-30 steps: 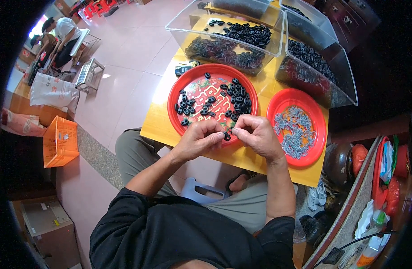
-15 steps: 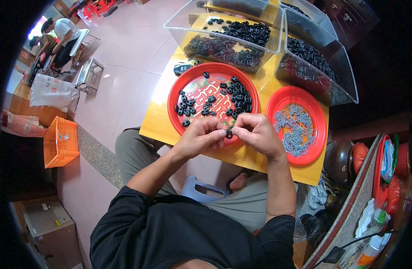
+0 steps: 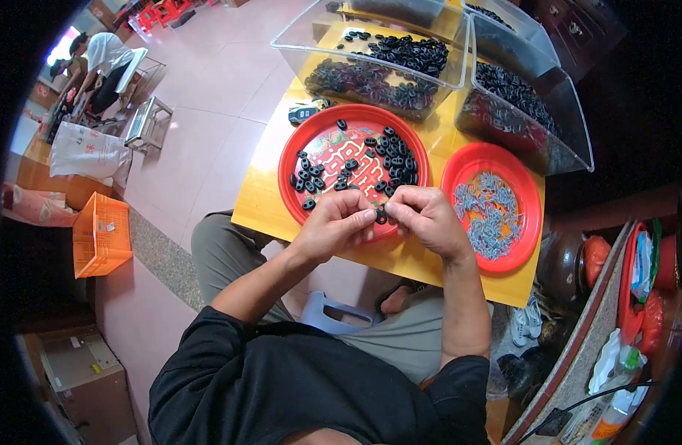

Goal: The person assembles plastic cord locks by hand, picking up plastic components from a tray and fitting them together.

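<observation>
In front of my chest, over the near rim of a round red tray (image 3: 287, 148), both hands meet around a small black oval plastic piece with holes (image 3: 381, 216). My left hand (image 3: 341, 219) pinches it between thumb and forefinger from the left. With its fingers closed, my right hand (image 3: 425, 218) grips the piece from the upper right; anything else inside those fingers is hidden. Inside the tray lie loose black oval two-hole pieces (image 3: 395, 157), most of them heaped at the right. A smaller red plate (image 3: 532, 200) beside it holds many thin grey pieces (image 3: 489, 215), perhaps springs.
Clear plastic bins (image 3: 459, 83) full of black pieces stand at the back of the yellow table (image 3: 263, 200). A car key (image 3: 302, 114) lies behind the tray. An orange crate (image 3: 102, 236) is on the floor at left. Other people (image 3: 107, 63) work at far left.
Both hands stay together over the tray's near rim, with the black piece shifted and turned slightly between the fingers. At far left, a person in white has bent forward.
</observation>
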A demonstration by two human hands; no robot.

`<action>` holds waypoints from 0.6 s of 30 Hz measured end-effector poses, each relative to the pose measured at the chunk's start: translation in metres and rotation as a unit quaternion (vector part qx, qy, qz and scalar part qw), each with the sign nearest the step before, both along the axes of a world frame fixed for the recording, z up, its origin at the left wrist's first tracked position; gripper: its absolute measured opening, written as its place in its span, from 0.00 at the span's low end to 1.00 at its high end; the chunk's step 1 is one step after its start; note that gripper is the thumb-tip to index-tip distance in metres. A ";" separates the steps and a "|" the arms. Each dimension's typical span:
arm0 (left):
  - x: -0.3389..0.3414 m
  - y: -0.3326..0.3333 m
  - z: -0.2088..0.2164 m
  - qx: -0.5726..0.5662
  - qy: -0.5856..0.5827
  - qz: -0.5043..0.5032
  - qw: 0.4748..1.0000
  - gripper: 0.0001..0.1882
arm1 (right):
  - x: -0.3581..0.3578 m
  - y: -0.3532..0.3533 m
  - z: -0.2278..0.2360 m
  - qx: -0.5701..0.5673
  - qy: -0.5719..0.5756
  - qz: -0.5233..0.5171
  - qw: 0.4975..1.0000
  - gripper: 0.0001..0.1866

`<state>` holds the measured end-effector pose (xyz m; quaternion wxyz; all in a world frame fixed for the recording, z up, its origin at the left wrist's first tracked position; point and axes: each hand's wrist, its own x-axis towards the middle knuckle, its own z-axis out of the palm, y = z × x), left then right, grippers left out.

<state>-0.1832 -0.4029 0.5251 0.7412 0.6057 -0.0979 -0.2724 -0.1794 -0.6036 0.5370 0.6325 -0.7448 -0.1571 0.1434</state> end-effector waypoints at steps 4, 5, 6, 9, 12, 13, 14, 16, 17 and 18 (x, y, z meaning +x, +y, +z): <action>0.006 0.001 -0.008 -0.030 0.047 0.029 0.998 0.08 | -0.003 0.004 -0.001 -0.021 -0.111 -0.028 0.993 0.12; 0.007 0.001 -0.013 -0.053 0.043 0.036 0.997 0.07 | -0.004 0.005 0.001 -0.042 -0.140 -0.023 0.989 0.17; 0.008 0.001 -0.014 -0.076 0.039 0.043 0.995 0.07 | -0.005 0.008 0.002 -0.043 -0.141 -0.020 0.989 0.17; 0.007 -0.002 -0.014 -0.091 0.037 0.066 0.993 0.06 | -0.010 0.018 0.002 -0.116 -0.197 -0.068 0.971 0.21; 0.006 -0.005 -0.008 -0.099 0.041 0.075 0.991 0.07 | -0.011 0.023 -0.002 -0.130 -0.260 -0.103 0.951 0.19; 0.006 -0.004 -0.009 -0.100 0.041 0.077 0.991 0.07 | -0.011 0.025 -0.003 -0.131 -0.260 -0.101 0.951 0.19; 0.006 -0.004 -0.010 -0.108 0.036 0.077 0.991 0.07 | -0.012 0.026 -0.005 -0.130 -0.274 -0.108 0.947 0.18; 0.006 -0.003 -0.011 -0.116 0.031 0.078 0.990 0.07 | -0.012 0.029 -0.005 -0.129 -0.287 -0.114 0.942 0.17; 0.006 -0.003 -0.011 -0.115 0.027 0.083 0.989 0.07 | -0.012 0.030 -0.005 -0.131 -0.296 -0.117 0.939 0.16; 0.005 -0.003 -0.011 -0.115 0.023 0.088 0.989 0.07 | -0.013 0.032 -0.006 -0.132 -0.306 -0.120 0.935 0.16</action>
